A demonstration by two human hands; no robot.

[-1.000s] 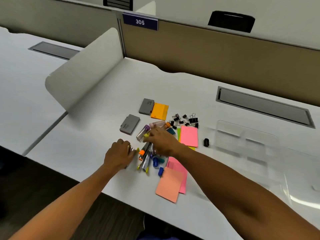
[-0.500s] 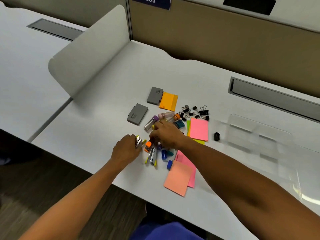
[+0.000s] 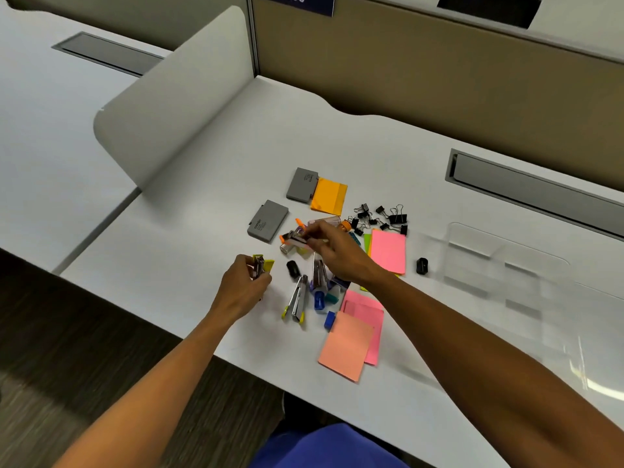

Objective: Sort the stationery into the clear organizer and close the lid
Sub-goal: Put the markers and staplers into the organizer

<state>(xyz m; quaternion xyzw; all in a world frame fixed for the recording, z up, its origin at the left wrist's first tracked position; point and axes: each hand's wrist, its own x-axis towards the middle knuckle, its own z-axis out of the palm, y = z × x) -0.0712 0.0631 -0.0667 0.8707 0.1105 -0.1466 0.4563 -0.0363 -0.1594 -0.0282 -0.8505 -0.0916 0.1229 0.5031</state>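
A pile of stationery lies mid-desk. My left hand (image 3: 244, 282) grips a yellow staple remover (image 3: 261, 266) at the pile's left edge. My right hand (image 3: 334, 253) holds an orange staple remover (image 3: 294, 236) lifted just above the pile. Another yellow staple remover (image 3: 297, 298) and blue caps (image 3: 320, 298) lie below my right hand. Two grey cases (image 3: 268, 221) sit at the upper left beside an orange sticky pad (image 3: 329, 196). Black binder clips (image 3: 381, 217) and pink sticky pads (image 3: 388, 251) lie to the right. The clear organizer (image 3: 506, 265) stands open at the far right.
A salmon pad (image 3: 344, 346) over a pink one lies near the desk's front edge. A small black sharpener (image 3: 422, 265) sits between the pads and the organizer. A white curved divider (image 3: 175, 96) rises at the left; a grey cable slot (image 3: 533, 184) runs along the back right.
My right hand has lifted an orange staple remover out of the pile. My left hand has closed on a yellow one and drawn it slightly left. The camera has tilted down.
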